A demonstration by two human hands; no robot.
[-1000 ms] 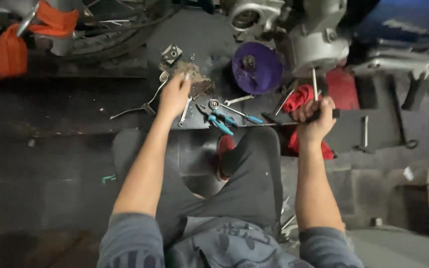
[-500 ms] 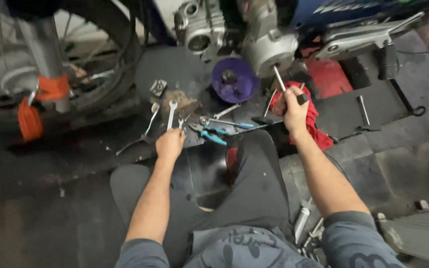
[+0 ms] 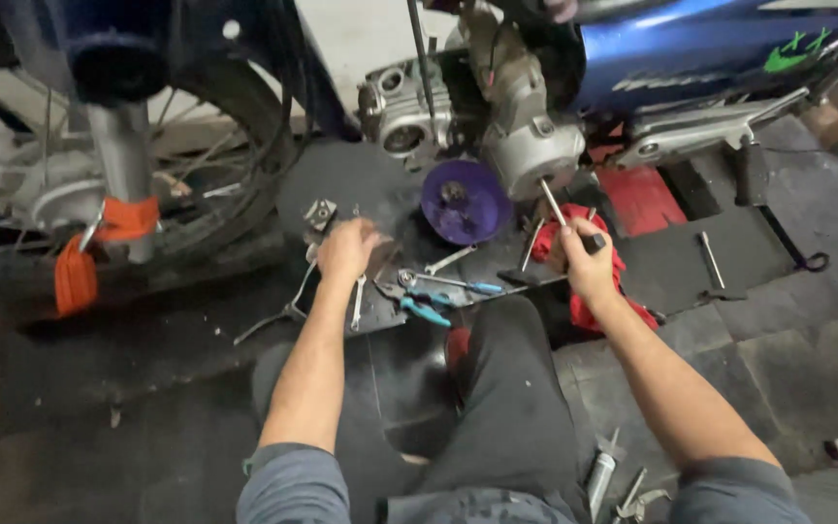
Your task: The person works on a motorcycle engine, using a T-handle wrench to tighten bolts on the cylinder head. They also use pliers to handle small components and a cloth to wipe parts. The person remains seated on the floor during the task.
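I sit on the floor facing a blue motorcycle's engine (image 3: 506,136). My right hand (image 3: 584,260) grips a long tool with a black handle; its metal shaft (image 3: 552,202) angles up into the silver engine cover. A red rag (image 3: 589,291) lies under that hand. My left hand (image 3: 346,250) reaches down onto tools spread on a dark mat, beside a wrench (image 3: 357,303) and a small metal part (image 3: 320,213). Blue-handled pliers (image 3: 434,299) lie between my hands. A purple bowl (image 3: 465,201) sits under the engine.
The front wheel (image 3: 147,175) with an orange strap (image 3: 99,243) stands at left. A red tray (image 3: 642,199) and a T-handle wrench (image 3: 712,260) lie at right on dark mats. More tools (image 3: 618,480) rest by my right knee. The floor is grimy concrete.
My view has tilted up toward the engine. My left hand moved forward onto the spread tools. My right hand keeps the tool, its shaft still angled up at the engine cover.
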